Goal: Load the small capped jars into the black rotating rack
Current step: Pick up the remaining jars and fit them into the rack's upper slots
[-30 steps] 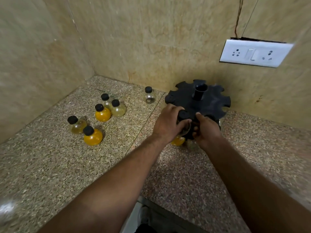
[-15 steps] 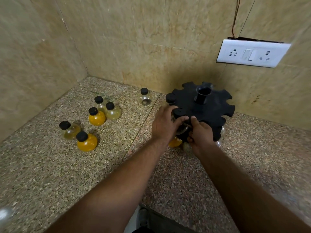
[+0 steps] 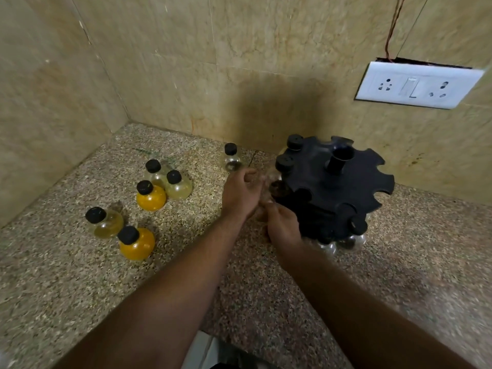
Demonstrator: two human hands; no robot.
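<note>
Both hands crowd the black rack (image 3: pixel 332 187) at its nine o'clock edge. Left hand (image 3: pixel 241 194) loosely curled, blurred; right hand (image 3: pixel 282 225) likewise, grip unclear. Six jars (image 3: pixel 150 194) wait on the counter (image 3: pixel 66 275), nine o'clock.

Beige marble-tiled corner walls (image 3: pixel 173 62), speckled granite countertop (image 3: pixel 80 275), white switch-and-socket plate (image 3: pixel 418 85), thin wire (image 3: pixel 394 25) above

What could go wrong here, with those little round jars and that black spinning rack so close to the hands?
1. The rack looks tilted, and the right hand sits at its lower edge; jars already hanging in its notches might slip out.
2. The left hand is blurred beside the rack, so it is unclear whether it holds anything; a jar could drop onto the stone counter.
3. The loose jars stand close together; one knock could roll several.
</note>
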